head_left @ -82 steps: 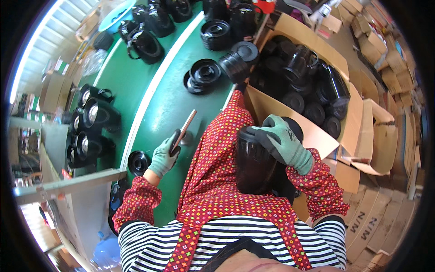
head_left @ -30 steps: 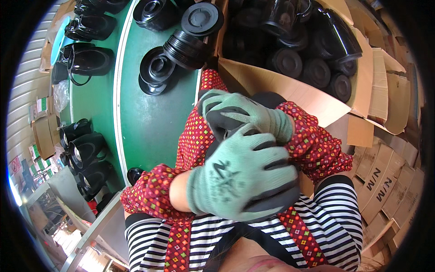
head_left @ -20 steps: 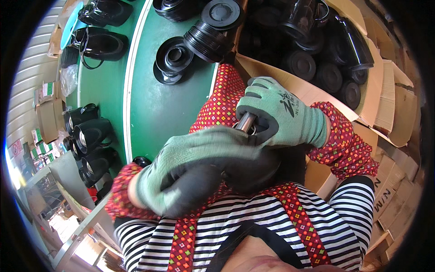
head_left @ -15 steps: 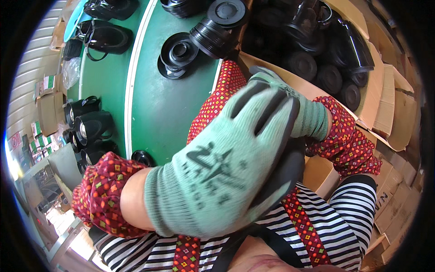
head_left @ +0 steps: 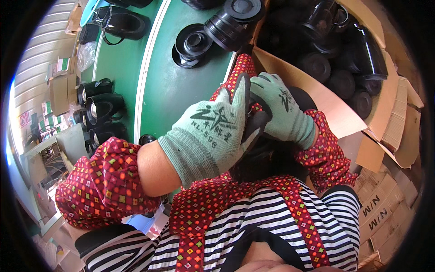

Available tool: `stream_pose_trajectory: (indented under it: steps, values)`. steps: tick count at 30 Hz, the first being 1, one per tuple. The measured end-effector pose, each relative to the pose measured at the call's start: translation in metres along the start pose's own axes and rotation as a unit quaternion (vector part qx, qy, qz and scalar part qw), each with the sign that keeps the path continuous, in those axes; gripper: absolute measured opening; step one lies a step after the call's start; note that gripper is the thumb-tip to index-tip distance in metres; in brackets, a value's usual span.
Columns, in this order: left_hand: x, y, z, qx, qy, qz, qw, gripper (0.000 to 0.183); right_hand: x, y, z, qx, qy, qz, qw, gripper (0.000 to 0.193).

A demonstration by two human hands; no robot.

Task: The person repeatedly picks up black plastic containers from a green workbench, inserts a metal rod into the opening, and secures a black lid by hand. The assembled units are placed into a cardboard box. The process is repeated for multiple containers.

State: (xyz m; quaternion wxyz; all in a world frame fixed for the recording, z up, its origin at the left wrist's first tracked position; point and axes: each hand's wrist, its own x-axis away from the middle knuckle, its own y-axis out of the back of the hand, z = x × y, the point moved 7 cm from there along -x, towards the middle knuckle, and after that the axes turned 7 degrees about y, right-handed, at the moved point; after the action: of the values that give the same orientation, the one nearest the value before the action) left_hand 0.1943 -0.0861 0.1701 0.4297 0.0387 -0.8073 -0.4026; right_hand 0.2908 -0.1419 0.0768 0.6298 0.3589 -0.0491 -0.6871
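Head view, looking down at my lap: my left hand (head_left: 213, 133), in a green glove with dark palm coating and a printed mark on its back, is raised close to the camera, fingers together and curved over a black pot body (head_left: 267, 156) resting against my red patterned apron (head_left: 213, 204). My right hand (head_left: 283, 111), gloved the same, meets it from the other side, fingers bent around the pot's upper edge. Both hands grip the pot, though most of it is hidden beneath them.

Beyond my hands runs a green conveyor belt (head_left: 167, 90) carrying black lids (head_left: 192, 43) and round housings. To my right stands an open brown cardboard box (head_left: 331, 104), flaps spread, filled with more black pots. Flat cardboard cartons (head_left: 385, 204) with dark printing are stacked at the lower right. At far left, small boxes with green and red labels (head_left: 59, 65) sit on a shelf.
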Motion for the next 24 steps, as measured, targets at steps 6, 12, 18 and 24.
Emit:
stream_pose_trajectory:
  steps: [6,12,18,24]
  values:
    - [-0.017,0.002,0.016,0.003,-0.128,0.016,0.992,0.074,-0.002,0.017,0.015,0.093,-0.067,-0.002,0.993,0.057]
    - [-0.048,-0.006,0.036,0.072,-0.236,0.025,0.969,0.059,0.004,0.041,0.029,0.160,-0.114,0.059,0.979,0.067]
    - [-0.091,-0.022,0.040,0.042,-0.385,-0.008,0.922,0.054,0.004,0.053,0.042,0.259,-0.197,0.136,0.936,0.055]
    - [-0.076,-0.012,0.033,0.017,-0.371,-0.110,0.922,0.045,0.008,0.060,0.051,0.283,-0.147,0.043,0.947,0.059]
